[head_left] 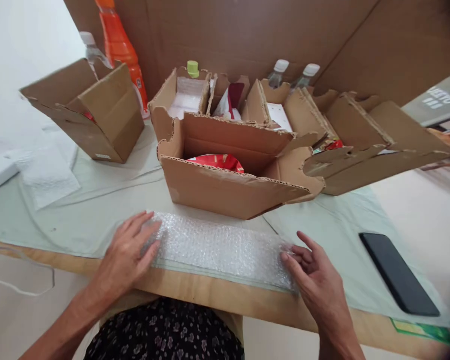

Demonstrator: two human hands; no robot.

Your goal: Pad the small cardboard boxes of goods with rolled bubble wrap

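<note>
A long strip of clear bubble wrap lies flat along the front of the cloth-covered table. My left hand rests over its left end, fingers stretched out and the thumb apart. At the opposite end, my right hand has the edge of the wrap between thumb and curled fingers, the index finger pointing up. Just behind the strip stands an open cardboard box with a red packet inside.
Several cut-open cardboard boxes stand behind, with bottles around them. To the left are another carton, an orange bottle and a loose bubble wrap piece. A black phone lies at right, near the wooden table edge.
</note>
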